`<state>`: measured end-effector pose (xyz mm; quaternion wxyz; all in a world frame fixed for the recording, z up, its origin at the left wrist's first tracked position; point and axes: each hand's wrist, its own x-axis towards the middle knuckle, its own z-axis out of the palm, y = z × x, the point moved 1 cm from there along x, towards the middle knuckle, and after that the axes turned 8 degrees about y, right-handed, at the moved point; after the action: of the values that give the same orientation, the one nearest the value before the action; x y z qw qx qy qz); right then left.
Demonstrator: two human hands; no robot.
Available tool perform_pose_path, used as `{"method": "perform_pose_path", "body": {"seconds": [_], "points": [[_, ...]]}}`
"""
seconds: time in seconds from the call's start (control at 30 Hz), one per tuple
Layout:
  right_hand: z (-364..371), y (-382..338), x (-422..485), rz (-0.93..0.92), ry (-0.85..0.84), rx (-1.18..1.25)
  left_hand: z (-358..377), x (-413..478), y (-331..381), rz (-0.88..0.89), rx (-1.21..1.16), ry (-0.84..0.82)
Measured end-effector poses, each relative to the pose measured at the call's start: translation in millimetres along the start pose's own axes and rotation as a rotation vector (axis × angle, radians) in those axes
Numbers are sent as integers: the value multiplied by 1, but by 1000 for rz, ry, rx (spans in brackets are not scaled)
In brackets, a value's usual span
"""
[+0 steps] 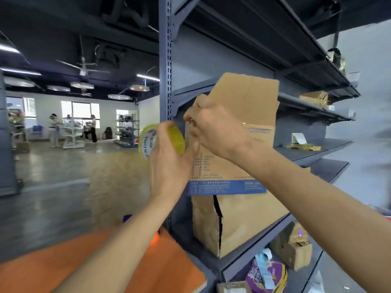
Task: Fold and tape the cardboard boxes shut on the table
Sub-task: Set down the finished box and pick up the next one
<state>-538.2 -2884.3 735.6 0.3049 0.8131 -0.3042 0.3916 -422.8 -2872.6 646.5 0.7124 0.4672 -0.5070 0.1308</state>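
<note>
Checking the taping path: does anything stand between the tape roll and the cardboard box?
Nothing visible does. The left hand grips the tape roll right beside the left edge of the cardboard box, and the right hand pinches that edge near the top. The box stands on the shelf.

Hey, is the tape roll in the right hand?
No, the left hand grips the tape roll, while the right hand holds the edge of the cardboard box.
</note>
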Motion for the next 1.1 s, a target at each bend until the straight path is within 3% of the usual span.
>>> {"method": "perform_pose_path", "body": {"seconds": [0.13, 0.3, 0.73, 1.1], "points": [[-17, -59, -3, -6, 14, -73, -51, -9, 5, -52, 13, 40], [-39, -130, -25, -92, 54, -9, -112, -29, 13, -96, 34, 53], [-47, -278, -72, -246, 116, 241, -273, -90, -16, -157, 180, 299], [12, -373, -111, -303, -52, 551, -373, -144, -81, -269, 346, 300]]}}
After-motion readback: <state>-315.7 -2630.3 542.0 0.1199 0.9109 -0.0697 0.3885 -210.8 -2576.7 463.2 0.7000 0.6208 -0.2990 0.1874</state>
